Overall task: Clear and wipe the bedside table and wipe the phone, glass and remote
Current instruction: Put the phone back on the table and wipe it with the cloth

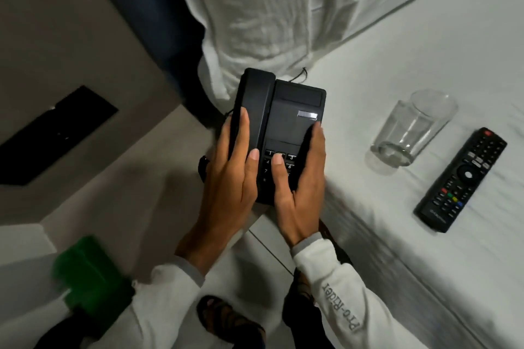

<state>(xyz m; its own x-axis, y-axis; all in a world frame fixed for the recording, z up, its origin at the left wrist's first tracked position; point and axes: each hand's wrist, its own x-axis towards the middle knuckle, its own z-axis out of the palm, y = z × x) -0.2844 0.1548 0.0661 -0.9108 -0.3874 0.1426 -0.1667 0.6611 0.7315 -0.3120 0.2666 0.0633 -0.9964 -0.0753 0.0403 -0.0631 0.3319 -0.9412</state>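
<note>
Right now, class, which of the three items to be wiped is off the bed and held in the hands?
The black phone, gripped by the left hand and right hand. The glass and remote lie untouched on the bed.

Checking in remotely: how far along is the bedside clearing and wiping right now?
Clearing looks mostly done: the glass and the remote already lie on the white bed sheet. In hand: the left hand and right hand grip the black phone at the bed's edge. No wiping is visible; a blurred green object sits lower left.
</note>
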